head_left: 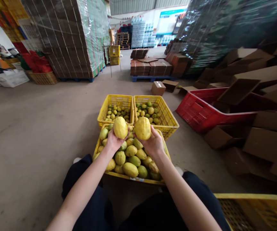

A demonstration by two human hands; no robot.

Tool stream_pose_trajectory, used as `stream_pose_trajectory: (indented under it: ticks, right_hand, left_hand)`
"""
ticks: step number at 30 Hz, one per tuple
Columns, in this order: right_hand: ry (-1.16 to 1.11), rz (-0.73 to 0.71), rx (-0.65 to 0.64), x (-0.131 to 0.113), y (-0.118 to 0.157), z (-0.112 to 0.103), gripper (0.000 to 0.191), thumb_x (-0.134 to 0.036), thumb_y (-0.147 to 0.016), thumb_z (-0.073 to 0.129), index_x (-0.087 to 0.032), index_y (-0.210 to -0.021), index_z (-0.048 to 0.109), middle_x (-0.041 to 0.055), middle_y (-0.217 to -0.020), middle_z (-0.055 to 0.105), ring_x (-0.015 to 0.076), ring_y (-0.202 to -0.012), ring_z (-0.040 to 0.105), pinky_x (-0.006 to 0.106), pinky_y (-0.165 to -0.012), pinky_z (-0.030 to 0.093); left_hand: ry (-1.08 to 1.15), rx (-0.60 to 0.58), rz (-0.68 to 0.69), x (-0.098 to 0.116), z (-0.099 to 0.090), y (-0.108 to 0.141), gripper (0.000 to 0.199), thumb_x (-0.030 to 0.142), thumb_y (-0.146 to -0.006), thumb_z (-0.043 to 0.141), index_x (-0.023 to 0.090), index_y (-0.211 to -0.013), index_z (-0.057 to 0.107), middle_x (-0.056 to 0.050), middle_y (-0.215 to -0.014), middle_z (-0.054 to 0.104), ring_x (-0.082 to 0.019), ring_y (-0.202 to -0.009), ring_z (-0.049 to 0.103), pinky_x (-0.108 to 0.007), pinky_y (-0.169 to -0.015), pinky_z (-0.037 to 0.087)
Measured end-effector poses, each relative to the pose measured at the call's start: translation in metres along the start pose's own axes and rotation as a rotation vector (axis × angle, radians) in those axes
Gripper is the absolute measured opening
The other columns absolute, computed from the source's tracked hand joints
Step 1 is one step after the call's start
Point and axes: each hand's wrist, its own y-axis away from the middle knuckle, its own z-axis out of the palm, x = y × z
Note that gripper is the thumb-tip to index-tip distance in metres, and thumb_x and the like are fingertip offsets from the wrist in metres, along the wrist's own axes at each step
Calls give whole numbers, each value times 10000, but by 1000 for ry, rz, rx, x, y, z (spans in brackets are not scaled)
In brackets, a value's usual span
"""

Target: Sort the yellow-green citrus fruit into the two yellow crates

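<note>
My left hand point(113, 143) is closed around a yellow lemon point(120, 127), held up with its top uncovered. A second large yellow lemon point(142, 128), with a small brownish mark on its right side, rests in the curled fingers of my right hand point(155, 143). Both hands are side by side above a yellow plastic crate point(138, 180) between my knees. Yellow and greenish lemons point(130, 169) fill that crate. Just beyond it stand two more yellow crates, the left one point(100, 117) and the right one point(170, 118), each with smaller yellow-green fruit inside.
To the right is a red crate point(193, 112) among piled cardboard boxes point(268, 134). Part of another yellow crate point(256, 197) shows at lower right. Flattened cartons point(150, 68) lie on a blue pallet ahead. Wrapped stacks point(66, 38) rise at the left.
</note>
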Motion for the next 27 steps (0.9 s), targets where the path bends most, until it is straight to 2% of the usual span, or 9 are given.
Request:
stream_pose_trajectory:
  ticks: [4, 7, 9, 11, 14, 18, 21, 24, 27]
  right_hand:
    - [-8, 87, 13, -2, 2, 4, 442, -619, -829, 601, -209, -961, 704, 69, -811, 770, 243, -589, 709, 391, -499, 612]
    - [-30, 158, -38, -3, 3, 7, 565, -723, -815, 551, -200, -964, 705, 74, -806, 763, 190, -488, 648, 314, -394, 544]
    - [-78, 182, -18, -3, 3, 8, 594, -749, -817, 526, -198, -955, 703, 80, -812, 762, 193, -525, 666, 318, -434, 569]
    - [-129, 172, 23, -2, 3, 8, 552, -715, -846, 512, -206, -951, 698, 87, -853, 766, 227, -664, 724, 367, -575, 628]
    - [-153, 118, 42, 0, 3, 8, 459, -652, -849, 532, -239, -978, 686, 87, -965, 777, 273, -869, 748, 446, -731, 646]
    - [-250, 79, 13, 3, 7, 12, 321, -536, -818, 612, -303, -1034, 658, 20, -1068, 778, 254, -891, 751, 413, -715, 648]
    - [-475, 144, 117, 3, 10, 19, 243, -421, -846, 618, -302, -1056, 650, -6, -1037, 784, 213, -859, 757, 331, -675, 637]
    - [-590, 184, 184, 3, 10, 24, 260, -451, -867, 626, -283, -1065, 647, 6, -998, 784, 202, -822, 753, 317, -653, 638]
    - [-611, 167, 204, 4, 8, 25, 275, -488, -889, 607, -281, -1067, 638, -5, -964, 779, 190, -803, 744, 330, -674, 643]
  left_hand:
    - [36, 6, -61, 6, 5, 8, 422, 518, -957, 446, 219, -1104, 704, -73, -1078, 748, -196, -741, 680, -314, -594, 575]
    - [36, -8, -80, 9, 8, 12, 456, 480, -936, 461, 179, -1202, 676, -90, -1043, 755, -192, -696, 695, -285, -532, 554]
    - [63, -41, -74, 8, 9, 12, 445, 449, -930, 465, 180, -1222, 666, -88, -1033, 761, -195, -703, 709, -273, -524, 553]
    - [133, -68, -53, 6, 9, 11, 410, 420, -925, 477, 186, -1203, 666, -88, -1020, 765, -214, -775, 733, -293, -600, 593]
    - [268, -94, -7, 2, 9, 9, 349, 336, -890, 528, 195, -1180, 660, -75, -1067, 763, -240, -1004, 735, -351, -844, 618]
    - [296, -71, 39, -3, 11, 7, 318, 316, -877, 509, 234, -1143, 663, -29, -1133, 755, -210, -1107, 709, -336, -934, 593]
    - [271, -35, 42, -10, 14, 3, 327, 325, -903, 431, 245, -1107, 673, -23, -1148, 753, -200, -1172, 681, -319, -941, 587]
    - [227, -2, 16, -18, 18, -2, 318, 349, -898, 433, 245, -1072, 679, -49, -1155, 748, -210, -1252, 634, -320, -968, 573]
    - [110, 24, 13, -24, 20, -7, 321, 426, -851, 509, 263, -1072, 675, -71, -1215, 724, -258, -1311, 586, -391, -985, 576]
